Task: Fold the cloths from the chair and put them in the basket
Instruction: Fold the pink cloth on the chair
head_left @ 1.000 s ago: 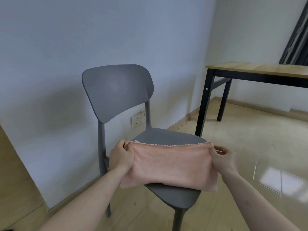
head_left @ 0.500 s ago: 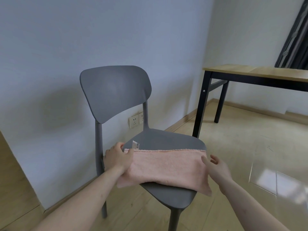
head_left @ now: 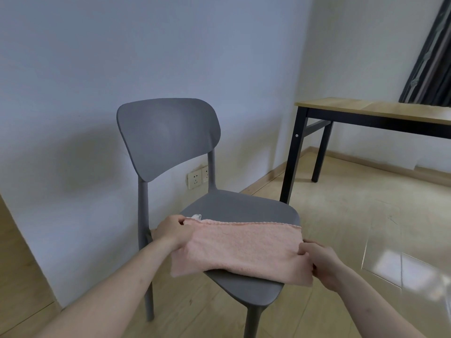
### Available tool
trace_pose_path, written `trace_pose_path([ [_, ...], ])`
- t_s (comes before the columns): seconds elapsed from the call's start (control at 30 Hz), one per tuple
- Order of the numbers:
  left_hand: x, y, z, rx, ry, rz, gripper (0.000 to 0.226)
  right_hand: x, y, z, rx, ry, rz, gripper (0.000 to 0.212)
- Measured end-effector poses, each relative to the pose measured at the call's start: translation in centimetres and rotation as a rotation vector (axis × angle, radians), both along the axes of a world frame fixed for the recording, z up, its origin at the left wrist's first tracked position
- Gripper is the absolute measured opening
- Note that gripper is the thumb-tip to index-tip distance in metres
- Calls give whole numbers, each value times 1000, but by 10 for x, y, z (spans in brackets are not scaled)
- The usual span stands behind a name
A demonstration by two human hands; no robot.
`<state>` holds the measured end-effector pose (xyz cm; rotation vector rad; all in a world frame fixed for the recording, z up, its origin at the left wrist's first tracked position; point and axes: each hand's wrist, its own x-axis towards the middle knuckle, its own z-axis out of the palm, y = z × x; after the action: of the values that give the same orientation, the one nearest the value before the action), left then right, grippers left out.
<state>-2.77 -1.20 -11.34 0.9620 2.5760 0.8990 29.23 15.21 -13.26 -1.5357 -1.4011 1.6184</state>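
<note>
While hands grip the cloth (head_left: 241, 250), table (head_left: 380, 112) stands apart.

The right hand (head_left: 322, 263) (open before) now grips the cloth (head_left: 241, 250).

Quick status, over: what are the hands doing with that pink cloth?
Left hand grips pink cloth at far left corner. Right hand pinches its near right edge. Cloth lies across grey chair seat, folded. No basket in view.
</note>
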Motion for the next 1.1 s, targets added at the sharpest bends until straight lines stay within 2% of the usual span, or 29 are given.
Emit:
trace_pose_path([
  [0.13, 0, 2, -1, -8, 21, 22, 12, 1, 3, 4, 60, -47, -11, 38],
  [0.23, -1, 3, 0, -16, -5, -32, 10, -3, 5, 14, 68, -26, 0, 8],
  [0.27, -1, 4, 0, -19, -31, -53, 17, -5, 5, 17, 56, -18, 18, 7],
  [0.37, 1, 3, 5, 29, -184, -107, 42, -7, 4, 18, 43, -24, 77, 32],
  [0.47, 6, 1, 10, 142, -264, -108, 49, -6, 2, 20, 116, 5, 73, 32],
  [0.6, 5, -3, 21, 379, -194, -64, 40, -6, -4, 36, 287, 98, 9, 16],
  [0.73, 5, -7, 35, 574, -135, -130, 32, -2, -7, 50, 401, 139, 7, 9],
  [0.83, 4, -14, 34, 494, -86, -209, 36, 10, -8, 48, 428, 82, 82, 8],
  [0.93, 4, -28, 30, 330, 5, -288, 46, 24, -13, 37, 445, -75, 208, 14],
  [1.1, 15, -50, 26, 84, 201, -339, 37, 42, -18, 27, 430, -261, 363, 24],
])
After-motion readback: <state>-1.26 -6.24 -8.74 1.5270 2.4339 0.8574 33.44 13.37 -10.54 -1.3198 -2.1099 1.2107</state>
